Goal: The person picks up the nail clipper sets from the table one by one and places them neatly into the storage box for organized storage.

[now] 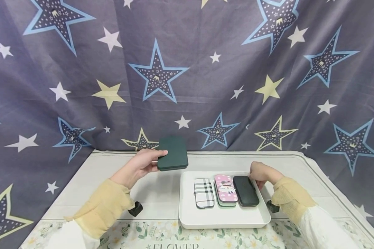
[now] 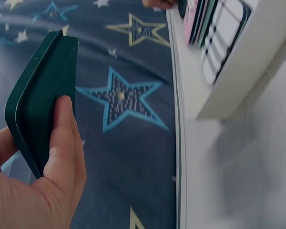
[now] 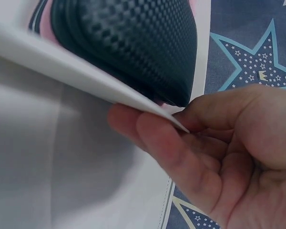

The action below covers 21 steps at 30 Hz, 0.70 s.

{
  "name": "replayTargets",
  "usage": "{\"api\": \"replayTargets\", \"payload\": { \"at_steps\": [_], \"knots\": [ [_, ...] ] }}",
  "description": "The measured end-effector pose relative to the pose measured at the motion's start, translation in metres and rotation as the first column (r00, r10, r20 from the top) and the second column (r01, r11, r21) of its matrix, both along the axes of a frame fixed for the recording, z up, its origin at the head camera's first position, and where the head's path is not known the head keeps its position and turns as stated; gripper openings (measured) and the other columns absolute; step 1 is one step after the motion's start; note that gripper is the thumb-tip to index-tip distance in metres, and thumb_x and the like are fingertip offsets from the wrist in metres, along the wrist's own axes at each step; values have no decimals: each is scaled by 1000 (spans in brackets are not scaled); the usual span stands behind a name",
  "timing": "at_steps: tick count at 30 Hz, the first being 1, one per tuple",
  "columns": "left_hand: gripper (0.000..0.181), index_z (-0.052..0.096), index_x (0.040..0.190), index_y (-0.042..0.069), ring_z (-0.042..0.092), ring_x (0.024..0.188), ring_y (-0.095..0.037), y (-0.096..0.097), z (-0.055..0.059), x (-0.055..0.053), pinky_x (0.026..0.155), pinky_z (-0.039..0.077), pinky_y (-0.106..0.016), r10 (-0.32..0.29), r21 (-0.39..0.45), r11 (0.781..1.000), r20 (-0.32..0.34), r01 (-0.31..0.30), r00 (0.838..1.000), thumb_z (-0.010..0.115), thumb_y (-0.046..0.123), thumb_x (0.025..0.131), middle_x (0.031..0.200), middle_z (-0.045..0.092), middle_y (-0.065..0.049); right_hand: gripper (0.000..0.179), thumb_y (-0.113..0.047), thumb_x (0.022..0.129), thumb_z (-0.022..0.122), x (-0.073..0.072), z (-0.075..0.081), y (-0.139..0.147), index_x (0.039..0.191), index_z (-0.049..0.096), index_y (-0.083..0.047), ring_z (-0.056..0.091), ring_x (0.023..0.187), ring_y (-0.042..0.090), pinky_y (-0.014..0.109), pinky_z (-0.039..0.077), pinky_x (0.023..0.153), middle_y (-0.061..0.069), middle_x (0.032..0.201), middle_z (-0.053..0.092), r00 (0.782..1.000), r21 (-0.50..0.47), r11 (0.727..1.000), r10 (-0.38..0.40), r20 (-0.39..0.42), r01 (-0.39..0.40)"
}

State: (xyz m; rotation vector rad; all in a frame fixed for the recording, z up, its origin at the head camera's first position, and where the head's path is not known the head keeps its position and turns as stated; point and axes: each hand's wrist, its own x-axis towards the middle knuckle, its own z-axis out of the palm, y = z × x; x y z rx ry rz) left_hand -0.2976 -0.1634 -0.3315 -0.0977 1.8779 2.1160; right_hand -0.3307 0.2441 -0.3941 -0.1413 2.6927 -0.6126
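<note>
My left hand (image 1: 143, 164) grips a dark green flat case (image 1: 173, 152) with rounded corners, raised to the left of and behind the white tray (image 1: 190, 216). In the left wrist view, thumb and fingers lie on opposite faces of this case (image 2: 40, 100). At the tray's far right corner, my right hand (image 1: 263, 173) pinches the rim (image 3: 100, 88). Inside the tray, side by side, lie a plaid white case (image 1: 204, 193), a pink case (image 1: 226, 188) with a cartoon figure, and a black case (image 1: 246, 191). The right wrist view shows the black case's woven-looking texture (image 3: 133, 43) close to the fingers.
A pale cover (image 1: 156, 193) with a floral, lettered front band (image 1: 162, 235) lies over the table. Behind it hangs a grey-blue curtain (image 1: 205, 90) printed with stars. Black wrist devices show beside the left sleeve (image 1: 135, 209) and the right sleeve (image 1: 294, 197).
</note>
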Motion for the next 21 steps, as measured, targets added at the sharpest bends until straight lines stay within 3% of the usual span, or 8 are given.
{"api": "replayTargets", "payload": {
  "at_steps": [10, 21],
  "knots": [
    [47, 45, 128, -16, 69, 76, -16, 32, -6, 12, 75, 57, -31, -78, -7, 997, -25, 78, 997, 59, 12, 93, 91, 67, -9, 13, 2, 84, 54, -5, -3, 2, 77, 65, 6, 62, 44, 17, 29, 55, 47, 10, 54, 57, 1000, 27, 1000, 4, 0, -4],
    [41, 51, 118, -16, 69, 76, -18, 61, -30, 12, 74, 58, -32, -98, 15, 995, 16, 98, 995, 62, 13, 92, 87, 68, -12, 13, 3, 85, 54, -5, -4, 2, 79, 66, 6, 62, 44, 17, 29, 55, 47, 9, 54, 57, 1000, 35, 999, 8, -7, -8]
  ]
}}
